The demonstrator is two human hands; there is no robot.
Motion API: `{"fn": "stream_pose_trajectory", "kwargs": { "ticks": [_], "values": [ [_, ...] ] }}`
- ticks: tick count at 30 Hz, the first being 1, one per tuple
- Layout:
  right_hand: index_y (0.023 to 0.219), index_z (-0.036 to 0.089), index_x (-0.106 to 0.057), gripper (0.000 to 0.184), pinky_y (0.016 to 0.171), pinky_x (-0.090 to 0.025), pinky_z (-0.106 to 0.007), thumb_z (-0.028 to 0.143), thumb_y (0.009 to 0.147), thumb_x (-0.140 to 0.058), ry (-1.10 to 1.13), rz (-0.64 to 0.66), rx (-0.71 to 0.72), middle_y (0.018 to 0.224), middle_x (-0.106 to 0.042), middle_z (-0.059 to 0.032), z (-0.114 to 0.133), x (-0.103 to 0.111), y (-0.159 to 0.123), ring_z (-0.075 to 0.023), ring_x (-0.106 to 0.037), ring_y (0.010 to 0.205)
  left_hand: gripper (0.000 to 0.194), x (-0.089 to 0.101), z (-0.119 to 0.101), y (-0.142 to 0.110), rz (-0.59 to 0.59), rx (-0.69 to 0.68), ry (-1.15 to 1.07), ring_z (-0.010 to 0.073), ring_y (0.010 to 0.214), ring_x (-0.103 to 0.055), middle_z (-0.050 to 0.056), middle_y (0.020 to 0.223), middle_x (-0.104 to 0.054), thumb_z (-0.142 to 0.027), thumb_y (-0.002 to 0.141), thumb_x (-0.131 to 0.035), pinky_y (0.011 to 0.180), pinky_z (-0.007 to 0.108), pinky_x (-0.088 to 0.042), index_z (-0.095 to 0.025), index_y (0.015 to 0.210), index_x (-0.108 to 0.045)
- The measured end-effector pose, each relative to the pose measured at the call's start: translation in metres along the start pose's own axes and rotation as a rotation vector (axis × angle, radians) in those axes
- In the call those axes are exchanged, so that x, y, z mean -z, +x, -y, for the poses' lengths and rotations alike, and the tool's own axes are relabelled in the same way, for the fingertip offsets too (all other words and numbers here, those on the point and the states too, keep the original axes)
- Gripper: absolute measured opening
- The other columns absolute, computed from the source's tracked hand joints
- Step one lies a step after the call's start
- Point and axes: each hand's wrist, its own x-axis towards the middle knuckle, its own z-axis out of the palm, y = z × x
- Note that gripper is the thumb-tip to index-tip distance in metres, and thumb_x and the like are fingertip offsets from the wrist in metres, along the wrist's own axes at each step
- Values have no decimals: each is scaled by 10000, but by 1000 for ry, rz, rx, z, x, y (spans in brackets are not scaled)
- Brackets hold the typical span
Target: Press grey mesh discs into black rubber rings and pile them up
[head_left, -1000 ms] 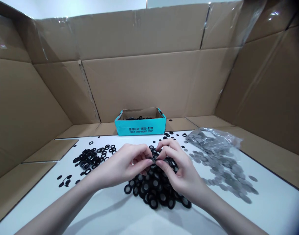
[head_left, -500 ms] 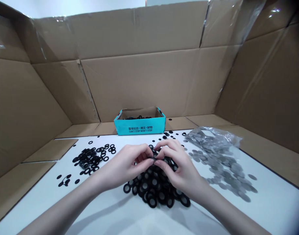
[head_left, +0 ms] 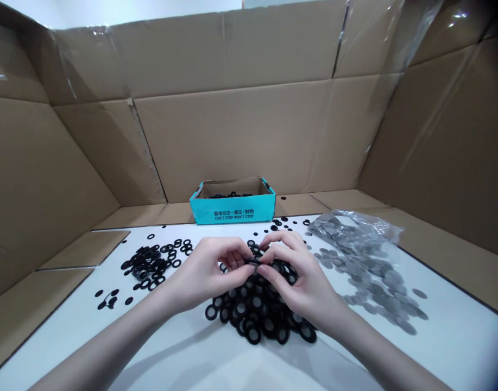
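Between my fingertips is a small black ring [head_left: 254,262], pinched from both sides; whether a mesh disc sits in it is hidden. My left hand [head_left: 219,264] is closed on its left edge with thumb and forefinger. From the other side my right hand [head_left: 291,269] grips it with thumb and fingertips. Below and behind both hands lies a heap of black rings with grey centres [head_left: 257,309] on the white table [head_left: 183,353]. Loose grey discs [head_left: 371,282] spread over the table to the right, and a pile of black rings [head_left: 146,263] lies to the left.
A turquoise box [head_left: 233,210] with black pieces inside stands at the back. Behind the grey discs rests a clear plastic bag [head_left: 354,231] of similar discs. Tall cardboard walls [head_left: 240,141] enclose the table at the back and sides. Small black bits [head_left: 108,301] lie at the left.
Both hands stay nearly in place above the heap. The ring has tilted slightly between the fingertips, and my left fingers have shifted a little around it.
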Motion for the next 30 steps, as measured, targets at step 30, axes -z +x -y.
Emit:
{"fn": "stream_pose_trajectory", "kwargs": {
  "ticks": [30],
  "values": [
    [758,217,-539,136,897,-376,-489,138,866,-564,-75,-6,47,1087,-581,-53,-2,0,0,-261,-492,1069,150,1,-2,0,48,36,75,107,659,-556,-4,739,-621,-253,893,-538,584,197,-428,-154,818,-622]
  ]
}}
